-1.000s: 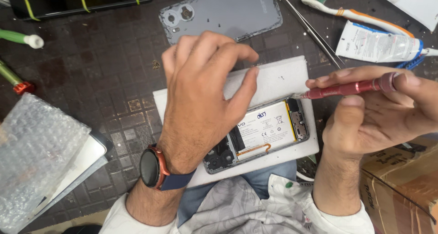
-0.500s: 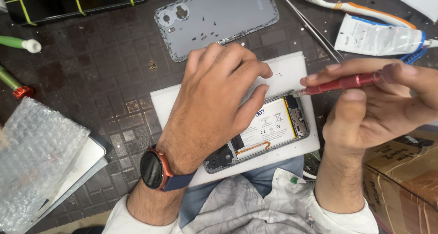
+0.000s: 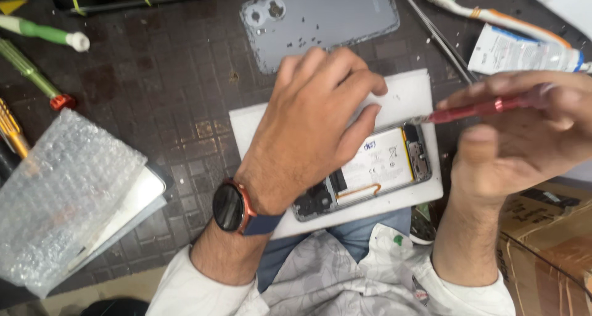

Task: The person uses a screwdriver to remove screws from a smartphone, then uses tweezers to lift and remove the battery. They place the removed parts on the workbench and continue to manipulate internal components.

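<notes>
An opened phone with its white battery showing lies on a white pad in front of me. My left hand, with a dark watch on the wrist, presses flat on the phone's upper part and hides much of it. My right hand grips a red screwdriver whose tip points at the phone's top right corner. The phone's grey back cover lies farther back, with several tiny screws on it.
Metal tweezers, a toothbrush and a white tube lie at the back right. Green-handled screwdrivers sit at the left, a bubble-wrap packet at the front left, a cardboard box at the right.
The view has shifted slightly. My left hand has slid a little right over the phone, and the screwdriver tip stays at the phone's top right corner.
</notes>
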